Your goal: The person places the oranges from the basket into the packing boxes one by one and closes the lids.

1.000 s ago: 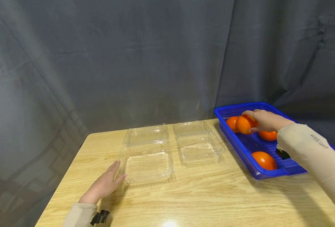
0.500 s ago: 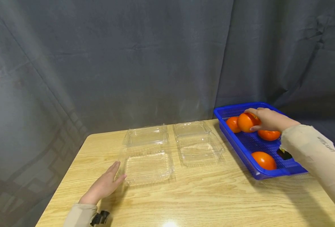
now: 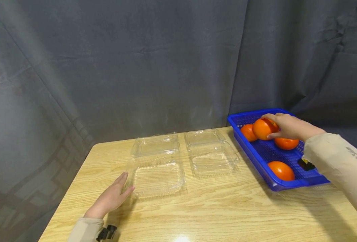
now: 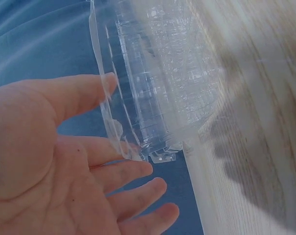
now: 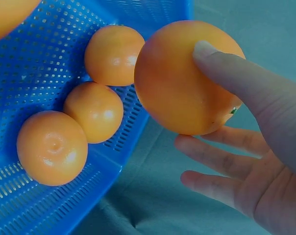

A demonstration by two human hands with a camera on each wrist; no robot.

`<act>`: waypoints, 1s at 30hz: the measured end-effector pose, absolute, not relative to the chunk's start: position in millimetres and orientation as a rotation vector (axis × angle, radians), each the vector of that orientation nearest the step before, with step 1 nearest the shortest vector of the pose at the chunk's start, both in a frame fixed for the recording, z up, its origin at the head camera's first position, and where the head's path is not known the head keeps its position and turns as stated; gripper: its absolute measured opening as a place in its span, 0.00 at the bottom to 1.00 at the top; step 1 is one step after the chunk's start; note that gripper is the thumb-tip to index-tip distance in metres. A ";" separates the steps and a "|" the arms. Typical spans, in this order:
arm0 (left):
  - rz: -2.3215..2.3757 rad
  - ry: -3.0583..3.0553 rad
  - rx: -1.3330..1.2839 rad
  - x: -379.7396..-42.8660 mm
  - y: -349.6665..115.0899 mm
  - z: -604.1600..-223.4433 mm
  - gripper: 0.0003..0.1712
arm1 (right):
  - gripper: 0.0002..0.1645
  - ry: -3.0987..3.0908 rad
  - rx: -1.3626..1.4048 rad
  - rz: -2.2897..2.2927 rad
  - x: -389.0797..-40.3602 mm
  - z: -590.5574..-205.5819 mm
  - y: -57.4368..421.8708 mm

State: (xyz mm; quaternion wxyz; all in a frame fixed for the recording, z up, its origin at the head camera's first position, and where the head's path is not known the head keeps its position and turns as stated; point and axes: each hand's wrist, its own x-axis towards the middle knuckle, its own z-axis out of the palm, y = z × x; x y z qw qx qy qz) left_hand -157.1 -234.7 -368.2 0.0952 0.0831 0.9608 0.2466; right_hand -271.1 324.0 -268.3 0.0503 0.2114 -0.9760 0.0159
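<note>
My right hand (image 3: 287, 126) grips a large orange (image 3: 264, 129) over the far part of the blue basket (image 3: 251, 158). In the right wrist view the thumb presses one side of this orange (image 5: 177, 78) and fingertips support its underside. Other oranges (image 3: 281, 170) lie in the basket. On the left, my left hand (image 3: 110, 196) is spread beside an opened clear plastic clamshell box (image 3: 158, 179). The left wrist view has its thumb and index finger overlapping the box's rim (image 4: 101, 95), while the other fingers extend loosely below.
A second clear clamshell box (image 3: 211, 159), smaller and opened, sits between the first box and the basket. A small dark item with a yellow mark (image 3: 305, 164) lies in the basket near my right sleeve. Grey curtain (image 3: 166, 67) hangs behind the wooden table (image 3: 196, 215).
My right hand and its orange have risen slightly and shifted a little rightward over the basket. The left hand stays in place by the box.
</note>
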 end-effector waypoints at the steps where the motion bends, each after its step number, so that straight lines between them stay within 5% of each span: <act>1: 0.730 2.849 0.245 -157.1 -235.0 -368.1 0.42 | 0.40 -2.966 0.649 0.053 -270.2 -267.5 323.6; 30: 0.717 2.857 0.231 -158.6 -238.7 -369.3 0.43 | 0.40 -2.962 0.602 0.080 -255.6 -250.7 299.0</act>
